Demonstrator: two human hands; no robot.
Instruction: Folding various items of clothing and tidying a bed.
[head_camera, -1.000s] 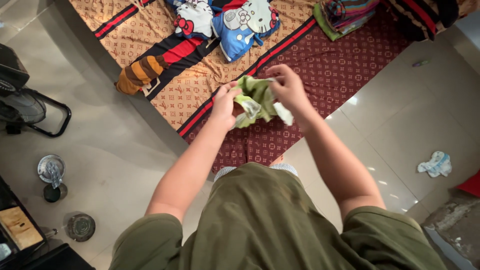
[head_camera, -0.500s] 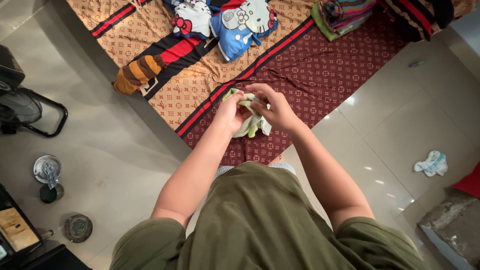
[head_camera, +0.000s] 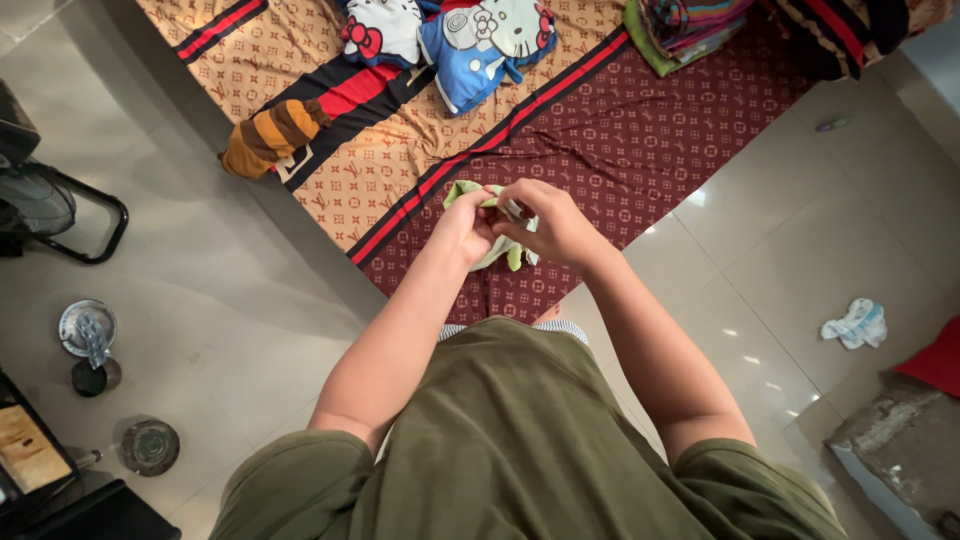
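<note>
The person stands in an olive green shirt (head_camera: 520, 440), both bare forearms reaching out in front. The left hand (head_camera: 463, 228) and right hand (head_camera: 553, 222) meet above the edge of the bed, and between them sits a small light green cloth (head_camera: 497, 248), bunched up. Both hands are closed around it, fingers curled and pinching the fabric, the right hand's fingers lying over the top, with a bit of the cloth hanging out below. Underneath lies a patterned maroon and tan bedsheet (head_camera: 620, 130) with red and black stripes. Farther up the bed rest a blue and white cartoon cat pillow (head_camera: 480, 40) and a stack of folded clothes (head_camera: 690, 25). On the tiled floor to the right lies a crumpled white rag (head_camera: 853, 323); to the left stands a fan (head_camera: 40, 195).
</note>
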